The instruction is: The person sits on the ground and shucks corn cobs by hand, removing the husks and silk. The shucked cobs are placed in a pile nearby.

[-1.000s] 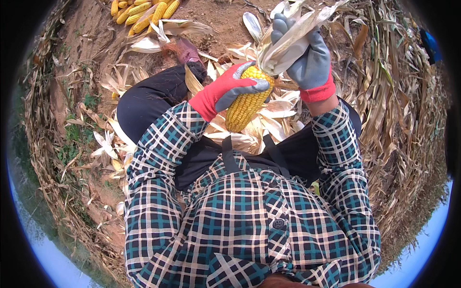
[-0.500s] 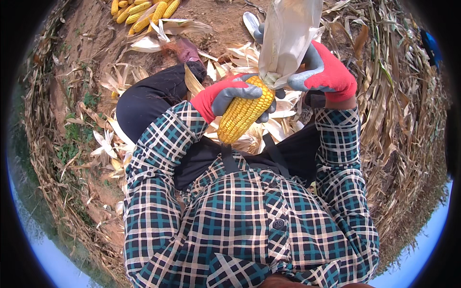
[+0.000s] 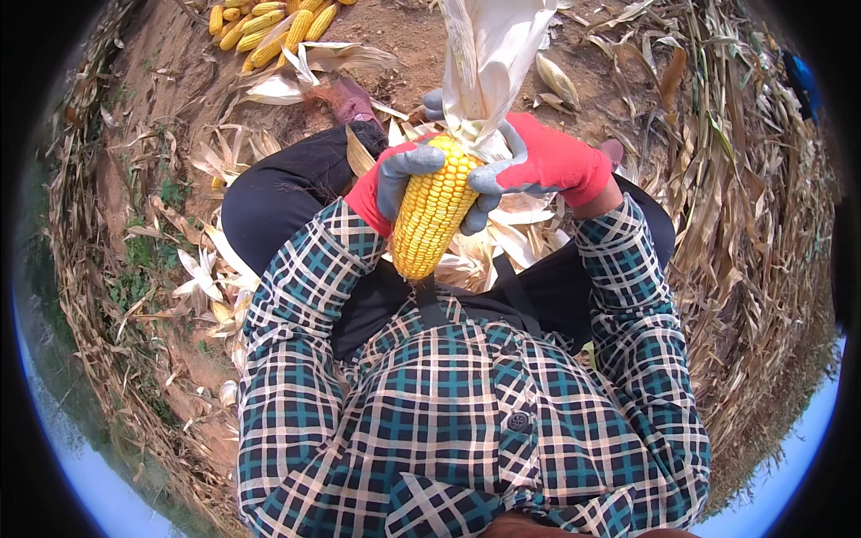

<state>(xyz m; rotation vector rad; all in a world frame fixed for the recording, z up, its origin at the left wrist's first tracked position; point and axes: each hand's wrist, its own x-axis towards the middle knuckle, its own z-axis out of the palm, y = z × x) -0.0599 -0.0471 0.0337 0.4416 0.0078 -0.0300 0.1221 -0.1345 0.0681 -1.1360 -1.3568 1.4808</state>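
A yellow ear of corn [image 3: 430,213] hangs bare and tilted in front of me, its tip toward my body. My left hand [image 3: 395,179], in a red and grey glove, is wrapped round it, with the thumb across the kernels. Pale dry husk [image 3: 491,67] is still joined at the base and folds back away from me. My right hand [image 3: 544,163], gloved the same way, is closed round the husk at that base, its thumb against the upper kernels. Some of its fingers are hidden behind the husk.
Bare yellow corn ears [image 3: 269,31] lie heaped on the soil at the far left. Loose husks [image 3: 199,273] are scattered round my bent legs. An ear still in husk [image 3: 558,81] lies beyond my right hand. Dry stalks [image 3: 726,224] cover the right side.
My right hand has slid down to the base of the ear and moved left with the husk. The ear has turned more upright in my left hand. A husked ear behind has come into view.
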